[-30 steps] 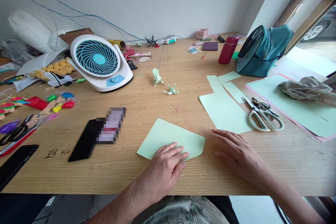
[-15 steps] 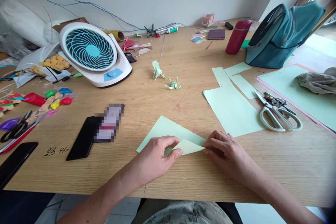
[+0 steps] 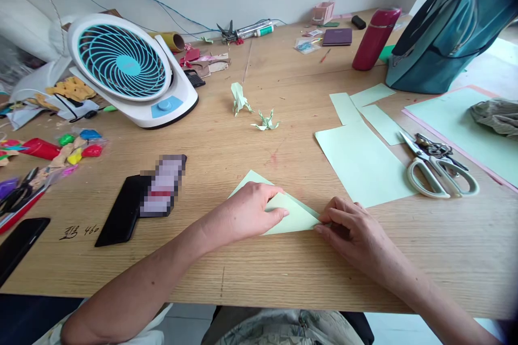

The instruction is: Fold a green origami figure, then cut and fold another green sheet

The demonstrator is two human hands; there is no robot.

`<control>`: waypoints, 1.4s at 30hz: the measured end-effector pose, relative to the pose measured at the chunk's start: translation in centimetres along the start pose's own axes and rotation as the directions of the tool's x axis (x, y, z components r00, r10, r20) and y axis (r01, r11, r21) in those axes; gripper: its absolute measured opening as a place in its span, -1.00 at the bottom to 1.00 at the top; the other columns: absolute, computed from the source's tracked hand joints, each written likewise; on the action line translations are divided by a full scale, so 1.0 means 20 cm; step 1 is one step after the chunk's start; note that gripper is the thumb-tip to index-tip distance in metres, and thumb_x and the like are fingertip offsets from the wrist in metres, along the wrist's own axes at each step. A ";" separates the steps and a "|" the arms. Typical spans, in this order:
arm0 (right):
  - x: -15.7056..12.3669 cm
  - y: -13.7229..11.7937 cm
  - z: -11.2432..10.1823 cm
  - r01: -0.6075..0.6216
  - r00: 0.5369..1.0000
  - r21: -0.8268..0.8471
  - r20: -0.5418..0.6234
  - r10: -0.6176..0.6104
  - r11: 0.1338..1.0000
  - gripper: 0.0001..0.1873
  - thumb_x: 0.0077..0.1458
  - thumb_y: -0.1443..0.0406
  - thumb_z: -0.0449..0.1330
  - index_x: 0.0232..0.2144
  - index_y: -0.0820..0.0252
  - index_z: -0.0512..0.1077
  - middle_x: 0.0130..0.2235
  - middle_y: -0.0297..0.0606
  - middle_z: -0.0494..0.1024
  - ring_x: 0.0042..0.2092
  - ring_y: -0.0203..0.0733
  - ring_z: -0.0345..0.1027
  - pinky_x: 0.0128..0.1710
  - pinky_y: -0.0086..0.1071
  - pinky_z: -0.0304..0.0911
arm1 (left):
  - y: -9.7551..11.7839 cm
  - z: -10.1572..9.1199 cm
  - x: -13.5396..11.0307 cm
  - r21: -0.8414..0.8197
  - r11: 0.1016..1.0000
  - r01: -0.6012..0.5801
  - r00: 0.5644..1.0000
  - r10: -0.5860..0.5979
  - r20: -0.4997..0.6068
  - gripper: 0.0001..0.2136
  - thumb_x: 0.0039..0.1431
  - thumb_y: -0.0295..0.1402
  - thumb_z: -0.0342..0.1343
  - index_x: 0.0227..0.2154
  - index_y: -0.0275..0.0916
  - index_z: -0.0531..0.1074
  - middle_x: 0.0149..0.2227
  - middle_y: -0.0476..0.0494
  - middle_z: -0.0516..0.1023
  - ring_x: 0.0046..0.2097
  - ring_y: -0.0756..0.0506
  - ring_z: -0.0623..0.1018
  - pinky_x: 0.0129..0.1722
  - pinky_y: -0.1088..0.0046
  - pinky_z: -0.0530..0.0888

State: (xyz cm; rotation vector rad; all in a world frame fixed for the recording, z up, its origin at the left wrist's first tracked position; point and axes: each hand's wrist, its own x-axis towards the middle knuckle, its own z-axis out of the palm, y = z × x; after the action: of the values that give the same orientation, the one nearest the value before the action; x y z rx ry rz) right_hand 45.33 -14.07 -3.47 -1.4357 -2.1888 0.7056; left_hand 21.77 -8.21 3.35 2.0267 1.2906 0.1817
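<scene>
A pale green sheet of paper [image 3: 292,216] lies partly folded on the table in front of me, one flap turned over toward its far edge. My left hand [image 3: 253,210] is on the flap, its thumb on top and its fingers curled at the far edge, holding the fold down. At the sheet's right corner, my right hand [image 3: 350,232] pinches the tip between thumb and fingers. Beyond the sheet stand two small folded green paper figures, one taller [image 3: 239,99] and one low and pointed [image 3: 266,121].
Right of my hands lie a larger green sheet [image 3: 360,159], cut strips and white-handled scissors [image 3: 439,175]. Behind them are a red bottle [image 3: 375,40] and a teal backpack [image 3: 437,43]. At left are a fan [image 3: 129,67], phones [image 3: 121,210] and modelling clay lumps [image 3: 92,151].
The flap, raised and curved before, now lies flatter and farther over the sheet. My left hand has moved slightly up and right with it. My right hand still pinches the corner.
</scene>
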 end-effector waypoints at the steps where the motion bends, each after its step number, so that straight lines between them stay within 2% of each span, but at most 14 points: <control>1: 0.00 0.00 0.00 -0.005 1.000 -0.001 0.001 0.005 1.000 -0.83 0.26 0.24 0.12 -0.38 0.08 0.44 -0.34 -0.29 0.43 -0.31 -0.16 0.35 -0.24 -0.23 0.20 | -0.02 0.01 0.00 0.004 1.000 0.011 1.000 -0.011 -0.011 -0.80 0.09 -0.34 0.14 -0.60 -0.18 0.32 -0.61 0.10 0.29 -0.54 0.00 0.31 -0.53 0.50 0.17; 6: 0.00 0.01 0.01 -0.031 1.000 0.006 0.006 0.031 0.999 -0.83 0.26 0.22 0.13 -0.38 0.09 0.41 -0.34 -0.29 0.41 -0.32 -0.17 0.32 -0.25 -0.23 0.17 | -0.09 0.04 0.02 0.036 0.999 0.036 0.999 -0.035 -0.037 -0.81 0.10 -0.32 0.12 -0.59 -0.18 0.34 -0.58 0.07 0.34 -0.49 -0.03 0.39 -0.46 0.47 0.24; 10: 0.01 0.01 0.02 -0.055 0.998 0.008 0.006 0.055 0.998 -0.75 0.30 0.19 0.07 -0.41 0.11 0.40 -0.36 -0.30 0.40 -0.35 -0.19 0.30 -0.26 -0.23 0.16 | -0.13 0.05 0.03 0.029 1.000 -0.002 0.998 0.004 -0.060 -0.81 0.11 -0.31 0.12 -0.56 -0.20 0.31 -0.43 0.02 0.42 -0.39 -0.04 0.42 -0.37 0.45 0.29; 13: 0.02 0.00 0.03 -0.071 0.997 0.004 -0.015 0.071 0.997 -0.68 0.32 0.16 0.03 -0.46 0.11 0.37 -0.39 -0.30 0.39 -0.38 -0.21 0.29 -0.29 -0.25 0.16 | -0.15 0.07 0.04 0.037 0.999 -0.026 0.995 0.029 -0.096 -0.77 0.12 -0.34 0.12 -0.58 -0.21 0.24 -0.36 -0.02 0.41 -0.31 -0.05 0.43 -0.29 0.42 0.32; 19: 0.05 -0.02 0.05 -0.100 0.993 -0.069 -0.074 0.095 0.993 -0.62 0.30 0.10 0.04 -0.52 0.11 0.34 -0.44 -0.31 0.40 -0.45 -0.23 0.28 -0.36 -0.28 0.13 | -0.18 0.09 0.08 0.062 0.998 -0.010 0.994 0.017 -0.112 -0.69 0.12 -0.37 0.11 -0.61 -0.20 0.10 -0.41 0.02 0.31 -0.34 -0.04 0.36 -0.31 0.41 0.29; 26: 0.08 -0.02 0.06 -0.205 0.978 -0.110 -0.053 0.200 0.973 -0.61 0.27 0.06 0.05 -0.54 0.11 0.30 -0.48 -0.34 0.38 -0.46 -0.23 0.25 -0.40 -0.31 0.07 | -0.22 0.11 0.09 0.100 0.995 -0.004 0.991 0.017 -0.134 -0.76 0.17 -0.36 0.09 -0.55 -0.20 0.17 -0.35 -0.01 0.35 -0.29 -0.06 0.39 -0.26 0.37 0.29; 35: 0.09 -0.04 0.07 -0.234 0.972 -0.162 -0.065 0.226 0.959 -0.56 0.27 0.03 0.02 -0.58 0.12 0.22 -0.49 -0.35 0.34 -0.45 -0.21 0.23 -0.38 -0.30 0.03 | -0.22 0.13 0.09 0.195 0.981 0.006 0.988 0.025 -0.154 -0.78 0.18 -0.39 0.08 -0.53 -0.21 0.19 -0.32 -0.05 0.39 -0.26 -0.08 0.43 -0.24 0.37 0.35; 39: 0.09 -0.04 0.08 -0.242 0.970 -0.179 -0.066 0.234 0.954 -0.55 0.26 0.01 0.02 -0.58 0.11 0.22 -0.49 -0.35 0.34 -0.45 -0.20 0.24 -0.38 -0.30 0.03 | -0.18 0.12 0.08 0.319 0.946 0.060 0.992 -0.020 -0.125 -0.89 0.21 -0.40 0.06 -0.44 -0.22 0.29 -0.25 -0.11 0.43 -0.21 -0.13 0.46 -0.21 0.31 0.40; 41: 0.09 -0.04 0.08 -0.240 0.971 -0.187 -0.068 0.231 0.953 -0.55 0.26 0.01 0.02 -0.57 0.11 0.22 -0.49 -0.35 0.35 -0.44 -0.20 0.24 -0.37 -0.30 0.03 | -0.16 0.12 0.08 0.358 0.931 0.069 0.992 -0.027 -0.120 -0.98 0.22 -0.41 0.06 -0.31 -0.24 0.35 -0.20 -0.14 0.45 -0.16 -0.16 0.47 -0.17 0.28 0.42; 42: 0.09 -0.04 0.08 -0.238 0.971 -0.191 -0.068 0.229 0.952 -0.55 0.26 0.01 0.02 -0.57 0.11 0.22 -0.49 -0.35 0.35 -0.45 -0.21 0.24 -0.37 -0.30 0.04 | -0.15 0.12 0.07 0.368 0.928 0.062 0.992 -0.018 -0.122 -0.91 0.22 -0.42 0.08 -0.22 -0.24 0.36 -0.16 -0.16 0.45 -0.12 -0.17 0.47 -0.13 0.26 0.43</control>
State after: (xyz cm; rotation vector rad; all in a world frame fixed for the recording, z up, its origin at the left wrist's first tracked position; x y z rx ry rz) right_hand 43.06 -12.92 -4.16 -1.8158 -2.1243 0.5358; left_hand 21.29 -7.40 -0.66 2.3330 1.5314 0.0363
